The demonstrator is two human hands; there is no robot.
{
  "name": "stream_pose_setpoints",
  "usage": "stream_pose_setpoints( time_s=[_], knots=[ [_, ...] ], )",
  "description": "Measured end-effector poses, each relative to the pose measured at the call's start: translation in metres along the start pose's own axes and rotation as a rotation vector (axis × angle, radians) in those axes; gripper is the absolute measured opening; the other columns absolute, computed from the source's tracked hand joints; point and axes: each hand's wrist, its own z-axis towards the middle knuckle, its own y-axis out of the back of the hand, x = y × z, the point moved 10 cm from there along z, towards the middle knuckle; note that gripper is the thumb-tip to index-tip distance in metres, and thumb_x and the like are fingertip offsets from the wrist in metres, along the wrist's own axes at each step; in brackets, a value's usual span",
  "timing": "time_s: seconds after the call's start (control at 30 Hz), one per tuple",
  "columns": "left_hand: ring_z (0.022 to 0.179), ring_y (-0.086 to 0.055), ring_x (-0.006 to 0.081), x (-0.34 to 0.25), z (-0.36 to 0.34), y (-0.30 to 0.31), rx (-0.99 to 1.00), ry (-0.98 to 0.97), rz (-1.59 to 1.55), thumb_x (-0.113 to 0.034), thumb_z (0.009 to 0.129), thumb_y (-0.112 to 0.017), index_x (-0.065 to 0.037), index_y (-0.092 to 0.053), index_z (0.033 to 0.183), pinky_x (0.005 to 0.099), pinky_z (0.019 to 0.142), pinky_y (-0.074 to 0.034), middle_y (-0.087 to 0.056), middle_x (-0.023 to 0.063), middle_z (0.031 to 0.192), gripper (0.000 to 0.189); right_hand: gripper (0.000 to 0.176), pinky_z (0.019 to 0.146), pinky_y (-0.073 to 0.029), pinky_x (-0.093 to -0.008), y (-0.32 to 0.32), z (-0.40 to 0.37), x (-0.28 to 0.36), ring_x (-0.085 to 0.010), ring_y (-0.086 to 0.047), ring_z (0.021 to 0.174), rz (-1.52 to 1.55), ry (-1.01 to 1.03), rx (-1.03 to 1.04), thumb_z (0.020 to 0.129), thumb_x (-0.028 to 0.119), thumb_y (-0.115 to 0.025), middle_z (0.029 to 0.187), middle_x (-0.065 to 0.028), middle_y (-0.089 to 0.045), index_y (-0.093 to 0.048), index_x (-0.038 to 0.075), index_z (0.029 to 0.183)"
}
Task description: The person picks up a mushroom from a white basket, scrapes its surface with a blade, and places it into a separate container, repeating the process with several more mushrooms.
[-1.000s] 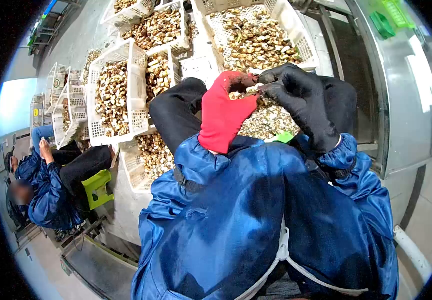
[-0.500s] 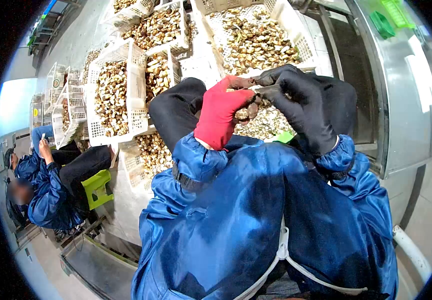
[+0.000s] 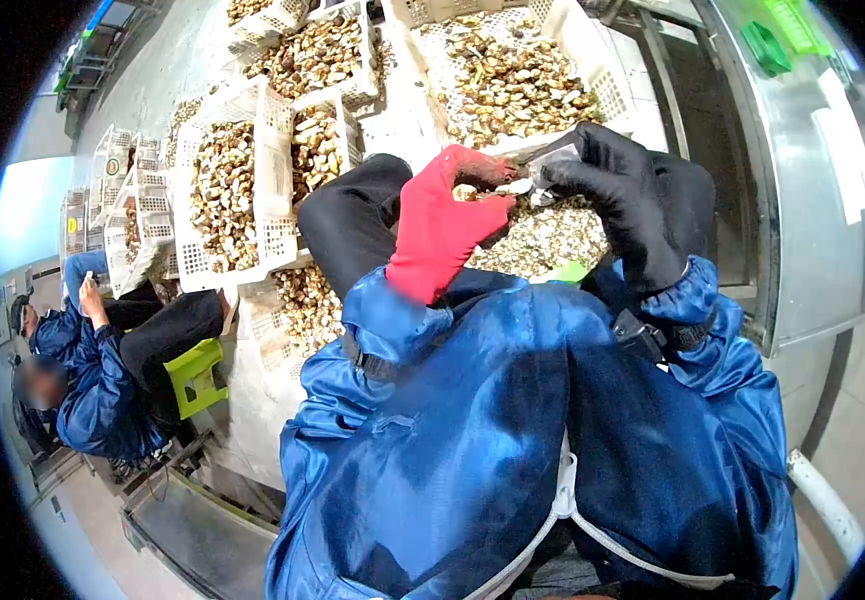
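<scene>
At the far left a co-worker [image 3: 92,390] in a blue jacket sits on a green stool [image 3: 194,375], well apart from the person's own hands. Just right of them, white lattice crates [image 3: 277,240] stand tilted and packed with brown and cream shellfish, and more of these crates run up toward the top edge. Near the middle, the left hand [image 3: 442,225], in a red glove, is raised above the person's dark-trousered knee. Its fingers [image 3: 477,165] are curled closed about a small pale shell [image 3: 515,186], with the thumb and forefinger pinching it from either side. Directly beside it, and touching at the shell, the right hand [image 3: 642,195] wears a black glove. Its fingers are closed on a grey piece [image 3: 555,155] held just above the shell; whether that is a blade or another shell cannot be told. The shell thus sits between the two hands, over a heap of shells [image 3: 542,235] that lies below them. Behind the hands stands a large crate [image 3: 607,95] filled with the same shellfish. The person's blue jacket [image 3: 512,420] fills the lower middle. To the right stands a steel cabinet [image 3: 812,200], and a white tube [image 3: 827,505] slants across the lower right corner.
</scene>
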Motion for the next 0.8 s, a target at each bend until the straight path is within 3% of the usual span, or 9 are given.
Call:
stream_pose_setpoints(
  time_s=[0.2,0.3,0.37,0.47,0.53,0.6,0.63,0.67,0.8],
  knots=[
    [0.047,-0.051,0.0104,0.04,-0.004,-0.014,0.095,0.456,-0.457,-0.008,0.079,-0.053,0.003,-0.051,0.099,0.0201,0.039,-0.037,-0.058,0.01,0.072,0.023,0.014,0.059,-0.042,-0.0237,0.037,0.006,-0.022,-0.0078,-0.051,0.063,-0.459,0.051,-0.013,0.077,0.014,-0.061,0.065,-0.0011,-0.056,-0.058,0.0,0.077],
    [0.044,-0.05,0.009,0.116,-0.005,-0.008,0.189,0.501,-0.065,-0.013,0.081,-0.055,0.001,-0.053,0.095,0.0209,0.036,-0.035,-0.059,0.0084,0.069,0.02,0.022,0.071,-0.044,-0.0278,0.04,-0.003,-0.04,-0.0147,-0.054,0.081,-0.635,0.283,0.111,0.072,0.012,-0.063,0.085,-0.0066,-0.059,-0.061,0.001,0.092],
    [0.047,-0.052,0.0084,0.143,-0.026,-0.018,0.317,0.764,-0.207,-0.014,0.081,-0.056,0.001,-0.055,0.091,0.0202,0.038,-0.036,-0.06,0.0071,0.069,0.018,0.023,0.072,-0.043,-0.0283,0.049,-0.007,-0.039,-0.0176,-0.054,0.082,-0.67,0.284,0.068,0.069,0.012,-0.064,0.087,-0.0089,-0.056,-0.06,0.0,0.088],
    [0.044,-0.05,0.0085,0.125,0.001,0.004,0.231,0.39,-0.072,-0.016,0.082,-0.054,0.0,-0.053,0.091,0.0202,0.037,-0.035,-0.06,0.0079,0.068,0.018,0.019,0.071,-0.043,-0.029,0.06,-0.007,-0.052,-0.0189,-0.054,0.078,-0.605,0.148,0.081,0.068,0.011,-0.063,0.081,-0.009,-0.054,-0.058,0.0,0.082],
    [0.043,-0.044,0.0067,0.102,0.014,0.022,0.138,0.542,-0.297,-0.017,0.082,-0.052,-0.003,-0.053,0.089,0.0195,0.037,-0.032,-0.057,0.0054,0.065,0.016,0.017,0.071,-0.042,-0.0291,0.059,-0.005,-0.057,-0.0186,-0.053,0.077,-0.555,0.14,0.107,0.068,0.011,-0.062,0.079,-0.0084,-0.052,-0.056,0.0,0.079],
    [0.044,-0.04,0.0034,0.093,0.053,0.099,-0.301,0.439,-0.466,-0.024,0.084,-0.054,-0.007,-0.054,0.094,0.0165,0.038,-0.03,-0.046,-0.003,0.055,0.02,0.015,0.072,-0.041,-0.0287,0.06,-0.004,-0.059,-0.0175,-0.053,0.076,-0.532,0.104,0.108,0.069,0.01,-0.061,0.077,-0.0071,-0.051,-0.054,-0.001,0.078],
    [0.043,-0.039,0.0026,0.048,0.086,0.11,-0.104,0.221,-0.572,-0.024,0.087,-0.052,-0.005,-0.053,0.098,0.0148,0.037,-0.03,-0.044,-0.0042,0.053,0.022,0.016,0.072,-0.041,-0.0287,0.06,-0.004,-0.055,-0.0173,-0.053,0.076,-0.542,0.117,0.1,0.07,0.01,-0.061,0.077,-0.007,-0.051,-0.054,-0.001,0.078],
    [0.043,-0.039,0.0018,0.052,0.102,0.12,0.039,0.369,-0.94,-0.022,0.089,-0.05,-0.002,-0.052,0.098,0.0137,0.037,-0.031,-0.043,-0.0046,0.053,0.021,0.016,0.072,-0.041,-0.0287,0.059,-0.005,-0.05,-0.0172,-0.052,0.076,-0.554,0.127,0.094,0.07,0.011,-0.061,0.077,-0.0068,-0.051,-0.054,-0.001,0.078],
    [0.048,-0.037,0.0042,0.119,0.084,0.091,-0.081,0.498,-0.85,-0.026,0.09,-0.049,0.003,-0.05,0.105,0.0142,0.038,-0.028,-0.046,0.0016,0.064,0.033,0.014,0.071,-0.042,-0.0289,0.059,-0.002,-0.037,-0.0175,-0.052,0.076,-0.567,0.196,0.042,0.07,0.011,-0.061,0.075,-0.0069,-0.051,-0.055,0.0,0.077]
  ],
)
